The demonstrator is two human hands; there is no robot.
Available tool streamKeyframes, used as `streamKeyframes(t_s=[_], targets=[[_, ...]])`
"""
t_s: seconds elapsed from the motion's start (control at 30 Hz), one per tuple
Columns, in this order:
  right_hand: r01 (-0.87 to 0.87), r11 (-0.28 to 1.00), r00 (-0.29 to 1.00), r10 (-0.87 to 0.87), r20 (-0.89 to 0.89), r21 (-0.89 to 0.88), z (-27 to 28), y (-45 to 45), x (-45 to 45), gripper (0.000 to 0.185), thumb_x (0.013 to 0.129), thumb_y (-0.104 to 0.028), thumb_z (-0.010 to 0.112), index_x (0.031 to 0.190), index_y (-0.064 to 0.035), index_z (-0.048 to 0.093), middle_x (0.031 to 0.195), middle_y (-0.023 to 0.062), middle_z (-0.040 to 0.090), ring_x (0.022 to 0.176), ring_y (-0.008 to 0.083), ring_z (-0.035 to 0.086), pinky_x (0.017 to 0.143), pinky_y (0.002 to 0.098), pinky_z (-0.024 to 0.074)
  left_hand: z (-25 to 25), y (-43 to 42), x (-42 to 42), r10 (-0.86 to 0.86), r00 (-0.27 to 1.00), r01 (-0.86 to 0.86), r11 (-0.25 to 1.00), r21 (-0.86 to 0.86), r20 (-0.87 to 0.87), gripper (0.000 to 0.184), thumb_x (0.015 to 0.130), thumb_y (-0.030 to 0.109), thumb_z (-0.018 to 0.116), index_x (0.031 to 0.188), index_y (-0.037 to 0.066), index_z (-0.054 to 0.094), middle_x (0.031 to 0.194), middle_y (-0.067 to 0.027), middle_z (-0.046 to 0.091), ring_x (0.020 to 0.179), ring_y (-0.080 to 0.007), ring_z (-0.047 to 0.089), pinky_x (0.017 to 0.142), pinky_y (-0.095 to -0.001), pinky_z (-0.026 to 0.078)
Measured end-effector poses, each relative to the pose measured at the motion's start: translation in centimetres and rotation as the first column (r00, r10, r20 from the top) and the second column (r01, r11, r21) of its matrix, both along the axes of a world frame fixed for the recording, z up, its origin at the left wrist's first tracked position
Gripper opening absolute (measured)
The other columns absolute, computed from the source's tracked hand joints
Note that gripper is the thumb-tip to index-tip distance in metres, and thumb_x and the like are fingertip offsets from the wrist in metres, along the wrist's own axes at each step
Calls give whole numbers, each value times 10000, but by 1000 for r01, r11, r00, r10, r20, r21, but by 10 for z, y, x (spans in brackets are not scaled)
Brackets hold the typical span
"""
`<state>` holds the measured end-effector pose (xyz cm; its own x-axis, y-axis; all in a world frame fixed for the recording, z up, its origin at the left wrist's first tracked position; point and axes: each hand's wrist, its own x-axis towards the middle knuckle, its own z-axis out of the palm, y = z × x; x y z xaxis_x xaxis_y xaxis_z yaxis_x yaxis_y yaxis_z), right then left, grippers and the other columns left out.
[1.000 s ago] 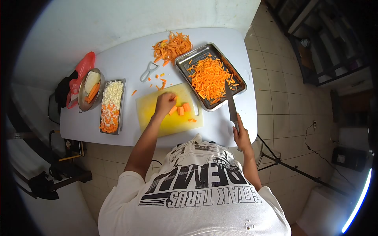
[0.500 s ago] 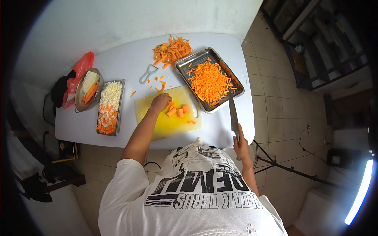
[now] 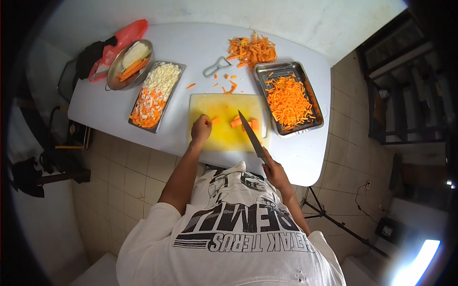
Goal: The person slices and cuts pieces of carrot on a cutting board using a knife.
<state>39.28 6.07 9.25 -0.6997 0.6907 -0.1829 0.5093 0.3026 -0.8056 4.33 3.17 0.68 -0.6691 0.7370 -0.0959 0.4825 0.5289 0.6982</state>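
My left hand [image 3: 202,128] is closed over the left part of the yellow cutting board [image 3: 202,101], with a small carrot piece [image 3: 215,120] at its fingertips. My right hand [image 3: 275,170] grips the handle of a knife [image 3: 251,136], whose dark blade points away from me across the board's right half. Around the blade lie a few short carrot chunks [image 3: 254,125], partly hidden by it. Right of the board is a metal tray [image 3: 318,114] holding a heap of carrot sticks [image 3: 288,102].
Carrot peelings [image 3: 255,50] are piled at the back, near a grey peeler [image 3: 217,67] and loose carrot scraps [image 3: 233,87]. On the left, a long container [image 3: 180,76] holds diced white and orange vegetables, beside a metal bowl [image 3: 112,76] with whole carrots [image 3: 132,70].
The knife has moved from the tray's edge to over the board. My left hand has drawn away from the chunks to the left with a carrot piece. The camera view has shifted.
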Motion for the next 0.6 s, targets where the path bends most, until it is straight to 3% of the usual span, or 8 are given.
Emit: streamKeyframes(t_s=[0.1,0.17,0.37,0.53,0.6], targets=[[-90,996,994,88,64,22,3,2,-29,707,898,-69,566,1512,-198,240,1010,266,659,902,460,628,776,491,505,1,-6,-1,-146,988,143,988,-59,-45,176,808,214,702,919,84,661,891,-106,695,847,-308,670,740,-420,527],[-127,990,988,121,93,60,1,0,-41,713,904,-90,559,1518,-205,214,984,262,660,877,453,631,765,498,504,10,-6,7,-149,988,142,977,-157,-33,192,803,265,698,891,95,685,898,-110,691,848,-316,665,740,-423,527],[-79,995,984,69,164,57,-4,-18,-58,705,907,-108,552,1517,-205,213,976,246,663,855,442,635,755,515,502,28,-14,20,-307,951,281,903,-326,-30,215,819,312,672,826,101,709,830,-128,691,813,-334,666,707,-453,529],[56,997,980,-64,188,47,2,-42,-63,695,901,-99,558,1511,-190,236,989,262,660,872,457,630,772,515,500,14,-13,-10,-152,985,142,981,-130,-77,224,836,278,627,838,66,701,790,-143,688,774,-347,665,695,-443,529],[125,991,977,-129,170,35,-1,-58,-64,691,900,-93,567,1508,-182,251,980,272,658,877,470,625,767,511,496,11,-13,-16,-205,979,201,970,-133,-14,185,830,229,639,895,67,702,905,-132,690,854,-333,658,746,-435,529]])
